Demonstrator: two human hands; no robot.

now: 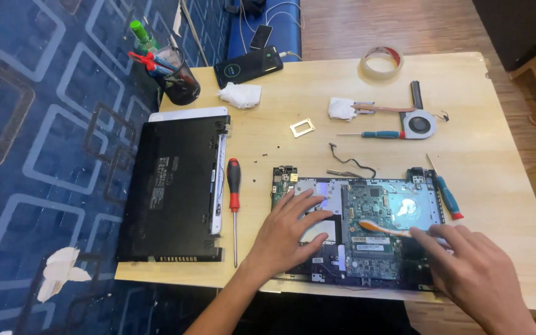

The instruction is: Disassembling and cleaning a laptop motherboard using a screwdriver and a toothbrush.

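The right hand (476, 276) had its fingers pinched round the handle of an orange toothbrush (383, 228), whose head lay on the green laptop motherboard (367, 229) near the middle of the board. The left hand (290, 232) lay flat and spread open, gripping nothing, its palm pressing the silver left part of the same opened laptop base. That base sat at the near edge of the tabletop (497, 155), at about six o'clock.

At nine o'clock from the left hand lay a red-and-black screwdriver (234, 201), and beyond it the black laptop bottom cover (172, 189). At three o'clock from the board rested a blue-handled screwdriver (448, 193). At one o'clock, farther back, lay the cooling fan with its copper heat pipe (414, 118), and a roll of tape (381, 62) behind that.
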